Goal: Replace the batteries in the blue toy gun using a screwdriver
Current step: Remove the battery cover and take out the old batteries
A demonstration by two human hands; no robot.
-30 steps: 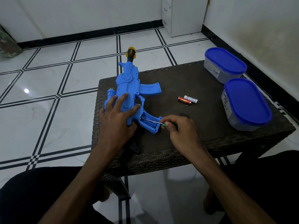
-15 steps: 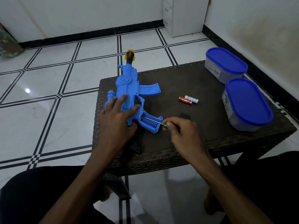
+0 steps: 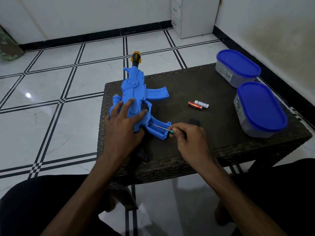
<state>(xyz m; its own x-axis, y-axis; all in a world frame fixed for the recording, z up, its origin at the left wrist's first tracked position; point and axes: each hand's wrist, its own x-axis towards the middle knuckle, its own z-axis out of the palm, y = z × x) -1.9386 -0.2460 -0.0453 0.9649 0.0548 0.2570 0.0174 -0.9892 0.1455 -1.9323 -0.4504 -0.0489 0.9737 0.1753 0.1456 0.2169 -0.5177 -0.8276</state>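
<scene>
On the table [image 3: 221, 92], flat left hand [image 3: 122, 126] pins toy gun [image 3: 136, 92]; right hand [image 3: 189, 138] pinches screwdriver [image 3: 163, 128].

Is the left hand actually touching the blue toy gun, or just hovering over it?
Touching. The head view shows the left hand pressed flat on the blue toy gun, fingers spread across its body with no gap.

Since a second ago the right hand [image 3: 189, 142] has drawn the screwdriver [image 3: 161, 127] slightly rightward.
</scene>
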